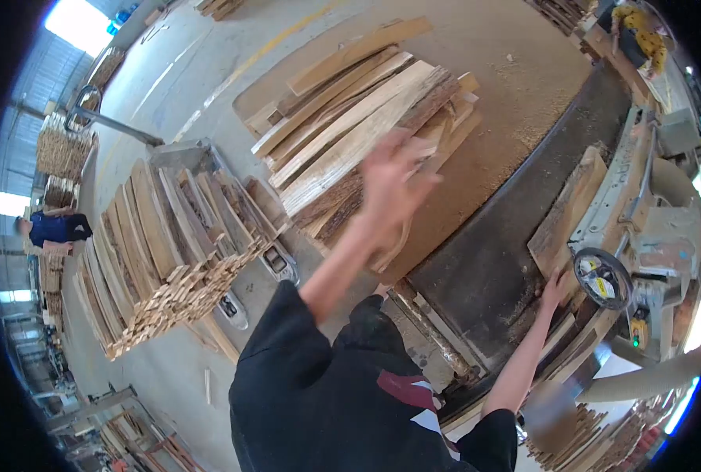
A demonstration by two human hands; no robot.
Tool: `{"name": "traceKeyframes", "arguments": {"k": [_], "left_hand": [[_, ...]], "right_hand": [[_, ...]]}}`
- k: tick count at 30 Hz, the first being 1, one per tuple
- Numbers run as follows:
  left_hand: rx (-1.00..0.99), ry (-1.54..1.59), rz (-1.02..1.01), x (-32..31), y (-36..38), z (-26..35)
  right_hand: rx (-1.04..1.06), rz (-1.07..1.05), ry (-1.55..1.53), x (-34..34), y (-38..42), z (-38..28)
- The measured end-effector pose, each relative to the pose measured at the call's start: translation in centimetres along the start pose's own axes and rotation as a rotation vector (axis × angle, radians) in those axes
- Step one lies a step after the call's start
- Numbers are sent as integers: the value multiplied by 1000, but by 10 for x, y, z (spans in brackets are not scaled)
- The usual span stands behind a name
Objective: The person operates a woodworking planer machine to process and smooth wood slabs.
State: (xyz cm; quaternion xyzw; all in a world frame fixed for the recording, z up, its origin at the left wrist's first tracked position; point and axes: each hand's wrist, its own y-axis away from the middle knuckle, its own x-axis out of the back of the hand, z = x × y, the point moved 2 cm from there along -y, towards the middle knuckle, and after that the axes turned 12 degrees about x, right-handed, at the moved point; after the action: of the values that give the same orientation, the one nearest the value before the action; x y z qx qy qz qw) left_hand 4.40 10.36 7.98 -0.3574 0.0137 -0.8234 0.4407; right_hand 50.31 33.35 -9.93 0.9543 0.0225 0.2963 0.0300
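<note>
Rough-edged board [566,208] lies on the dark machine bed [484,271], its long axis slanting from upper right to lower left, roughly along the metal beam [614,181]. At its lower end is the right hand [553,293], grip unclear; the left hand [397,179], fingers spread, is over stacked boards [350,118].

White light glares from windows [77,25] at nine and ten o'clock; my left hand [397,177] blurs, the floor [165,385] looks softly lit, and the wall [34,82] bows toward black corners.
</note>
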Motion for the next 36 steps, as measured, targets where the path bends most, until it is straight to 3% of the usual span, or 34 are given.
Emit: {"name": "traceKeyframes", "arguments": {"k": [2,4,5,7,10,14,16,18,19,20,21,22,24,25,26,29,30,32,33,34,36], "left_hand": [[187,-566,113,27,2,-50],[293,-657,-63,45,6,-92],[271,-645,-55,53,2,-86],[325,-721,-267,61,4,-73],[371,-665,-386,56,13,-58],[327,-654,-300,45,76,-9],[247,-531,-231,53,95,15],[590,-78,-558,69,109,44],[541,296,-528,42,134,14],[517,288,-560,27,158,6],[568,470,-652,9,181,7],[621,646,-755,-9,203,11],[662,719,-830,-45,247,21],[739,805,-852,-61,266,25],[720,777,-929,-74,281,28],[411,275,-1022,-106,330,52],[385,267,-1081,-113,356,62],[-271,-318,-530,-117,396,78],[-243,-232,-641,-134,411,67],[-239,-243,-628,-142,420,71],[-303,-268,-673,-157,439,87]], "right_hand": [[-153,-2,-202,-3,4,-20],[-96,49,-368,-14,33,-36],[-43,74,-390,-20,45,-30],[17,108,-415,-21,77,-21],[49,61,-408,-27,135,-19],[0,-83,-450,-28,222,-10],[-86,-200,-552,-27,261,-17],[-147,-390,-617,-32,303,-20],[-160,-489,-697,-38,324,-15],[-135,-592,-777,-40,349,-16],[-99,-690,-858,-41,369,-18],[-100,-639,-881,-36,386,-24],[-393,-726,-1268,-21,425,-38],[-388,-653,-1307,-19,436,-23],[-445,-601,-1360,-23,449,-2],[-554,-376,-1444,-10,475,38],[-613,-296,-1444,-3,481,47],[-649,-146,-1500,3,484,60],[-688,-57,-1543,0,485,66],[-689,-76,-1548,-6,485,79],[-623,11,-1852,-14,489,110]]}}
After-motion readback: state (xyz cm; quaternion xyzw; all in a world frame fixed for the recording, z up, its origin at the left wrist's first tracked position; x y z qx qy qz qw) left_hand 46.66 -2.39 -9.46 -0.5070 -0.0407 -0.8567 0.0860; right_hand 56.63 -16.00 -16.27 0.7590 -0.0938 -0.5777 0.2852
